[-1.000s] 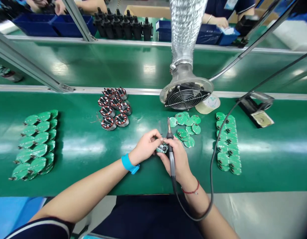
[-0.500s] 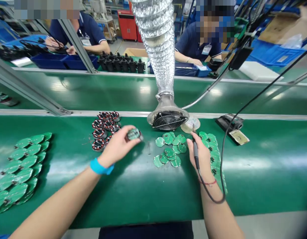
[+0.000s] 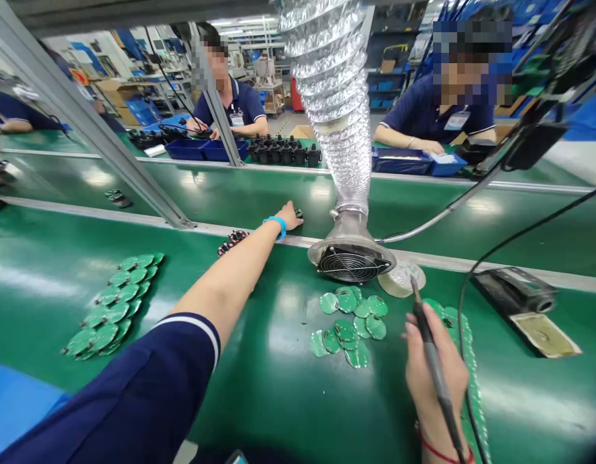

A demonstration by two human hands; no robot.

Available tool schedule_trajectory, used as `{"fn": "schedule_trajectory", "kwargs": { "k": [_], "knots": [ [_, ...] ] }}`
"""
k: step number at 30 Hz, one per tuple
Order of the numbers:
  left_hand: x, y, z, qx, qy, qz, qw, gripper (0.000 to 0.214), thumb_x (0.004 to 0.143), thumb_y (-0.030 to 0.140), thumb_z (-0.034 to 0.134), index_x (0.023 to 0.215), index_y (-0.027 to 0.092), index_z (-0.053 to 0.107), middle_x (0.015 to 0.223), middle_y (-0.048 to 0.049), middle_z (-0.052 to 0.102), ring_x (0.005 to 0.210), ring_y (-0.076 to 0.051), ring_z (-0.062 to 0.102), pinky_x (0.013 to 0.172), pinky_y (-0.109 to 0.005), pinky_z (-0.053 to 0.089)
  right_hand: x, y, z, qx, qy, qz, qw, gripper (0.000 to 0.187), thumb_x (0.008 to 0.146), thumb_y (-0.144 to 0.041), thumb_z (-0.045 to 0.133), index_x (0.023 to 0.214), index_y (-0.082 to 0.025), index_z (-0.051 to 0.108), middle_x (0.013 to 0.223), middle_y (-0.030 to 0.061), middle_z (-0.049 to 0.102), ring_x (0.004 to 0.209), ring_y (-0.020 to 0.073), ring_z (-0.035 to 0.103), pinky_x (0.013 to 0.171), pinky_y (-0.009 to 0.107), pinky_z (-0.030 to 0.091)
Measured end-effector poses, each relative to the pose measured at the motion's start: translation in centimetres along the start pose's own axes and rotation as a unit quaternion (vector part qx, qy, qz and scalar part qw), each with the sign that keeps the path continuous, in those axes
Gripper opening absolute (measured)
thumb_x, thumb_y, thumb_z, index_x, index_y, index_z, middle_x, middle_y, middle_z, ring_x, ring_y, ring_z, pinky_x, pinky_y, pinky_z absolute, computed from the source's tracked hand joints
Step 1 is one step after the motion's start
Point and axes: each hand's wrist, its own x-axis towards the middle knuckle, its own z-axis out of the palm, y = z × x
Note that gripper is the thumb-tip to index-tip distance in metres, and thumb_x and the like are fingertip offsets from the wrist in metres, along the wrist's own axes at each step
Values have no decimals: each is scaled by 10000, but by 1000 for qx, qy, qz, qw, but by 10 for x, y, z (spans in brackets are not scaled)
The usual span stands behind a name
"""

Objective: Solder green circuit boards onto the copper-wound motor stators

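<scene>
My left hand (image 3: 290,216) stretches far forward over the metal rail onto the conveyor belt (image 3: 249,193), fingers closed on a small dark round motor part (image 3: 298,212) that rests on the belt. My right hand (image 3: 435,374) stays near me on the green bench and grips a soldering iron (image 3: 426,335), tip pointing up and away. A loose cluster of round green circuit boards (image 3: 348,325) lies just left of that hand. A group of wound stators (image 3: 232,240) sits beside my left forearm, partly hidden by it.
A fume extractor fan (image 3: 350,261) on a foil duct (image 3: 339,96) stands ahead, with a tape roll (image 3: 401,278) next to it. Rows of green boards (image 3: 114,303) lie at the left. An iron stand (image 3: 524,303) sits right. Two people work across the belt.
My left hand carried the motor part from above the bench forward to the conveyor belt. My right hand drew back to the right with the iron. The view tilted upward.
</scene>
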Motion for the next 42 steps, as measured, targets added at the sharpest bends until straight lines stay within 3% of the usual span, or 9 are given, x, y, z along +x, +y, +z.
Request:
{"fn": "schedule_trajectory", "kwargs": {
  "k": [3,6,10,13,23,30,33,37,42],
  "knots": [
    [-32,-26,-36,22,10,28,999,435,958,290,736,1336,101,634,1344,-173,660,1265,-308,632,1114,-437,501,-6,-8,-2,76,-20,103,992,667,1019,-658,557,1504,-201,572,1000,113,828,667,224,756,672,390,596],
    [-108,-70,-61,52,15,56,997,227,1010,334,591,1005,141,710,1095,-128,684,1072,-291,639,1051,-455,507,-11,-15,-2,94,-46,108,989,518,1024,-645,551,1284,-203,626,947,90,815,695,223,758,679,380,580],
    [-218,-128,-46,135,7,148,980,239,969,370,643,983,157,750,1156,-174,683,1134,-366,602,1050,-564,502,-15,-20,1,84,-95,79,989,393,981,-570,645,1167,-232,576,1041,97,812,712,205,750,719,384,590],
    [-261,-146,-17,180,50,184,965,191,969,232,626,1079,151,759,1419,-221,629,1345,-432,527,1093,-623,490,-24,-30,5,68,-134,75,986,328,970,-479,660,1175,-250,546,1067,90,799,759,215,761,710,376,598],
    [-280,-89,7,63,-113,376,917,292,1014,248,664,1286,146,683,1471,-211,614,1263,-353,642,1079,-530,565,-65,-61,38,-127,-259,-187,939,385,955,-111,500,1308,-199,625,1170,149,764,1114,336,674,910,483,558],
    [-272,-66,31,-76,-186,378,904,324,963,221,716,1260,176,596,1376,-156,654,1276,-318,649,1097,-476,571,-61,-47,27,-148,-258,-219,929,472,949,-37,445,1336,-228,637,1172,109,788,1226,320,636,1005,483,496],
    [-276,-67,38,-160,-194,348,903,414,954,231,714,1325,184,537,1369,-148,650,1254,-296,664,1084,-456,581,-69,-45,13,-153,-211,-185,948,459,921,-67,463,1297,-248,652,1209,112,769,1201,320,647,1039,520,486],
    [-282,-71,41,-183,-188,307,915,493,974,222,668,1422,151,474,1364,-163,634,1231,-301,670,1071,-469,582,-83,-56,11,-142,-138,-8,980,381,955,-295,573,1327,-213,566,1053,105,761,925,298,696,827,451,549],
    [-289,-68,39,-152,-180,295,926,461,980,214,650,1412,155,500,1336,-150,627,1223,-306,666,1053,-473,589,-86,-71,28,-224,-157,66,960,634,870,-515,724,1368,-171,538,1071,151,712,980,360,661,819,491,556]
  ]
}}
